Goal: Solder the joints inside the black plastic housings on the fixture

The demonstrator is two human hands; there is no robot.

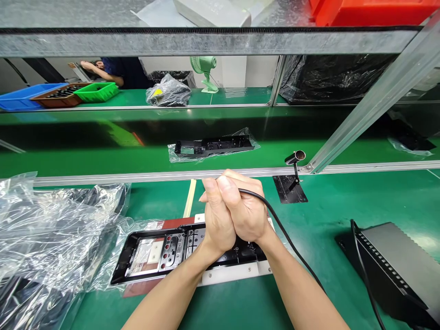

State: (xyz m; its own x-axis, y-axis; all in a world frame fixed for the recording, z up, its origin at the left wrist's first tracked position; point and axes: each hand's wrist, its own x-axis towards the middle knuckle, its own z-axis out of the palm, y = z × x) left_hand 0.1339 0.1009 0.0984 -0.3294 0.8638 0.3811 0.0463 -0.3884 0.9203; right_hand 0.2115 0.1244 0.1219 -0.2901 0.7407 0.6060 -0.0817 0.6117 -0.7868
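My left hand [219, 213] and my right hand [249, 208] are closed and pressed together, thumbs side by side, above a black plastic frame [151, 277]. A black cable [287, 229] runs out of my right fist and curves down to the right. Whatever lies inside my left hand is hidden by the fingers. Under my hands, the long frame lies in a white and dark red fixture [228, 273] on the green bench. Ribs and holes show in its left half; my hands and wrists cover much of its right half.
Bagged parts [62, 229] fill the left side. A black box with a cable [395, 266] sits at right, below a small tube holder [295, 176]. Another black frame [213, 145] lies on plastic behind the metal rail. A shelf beam [206, 43] crosses overhead. A co-worker's arm [106, 75] shows far left.
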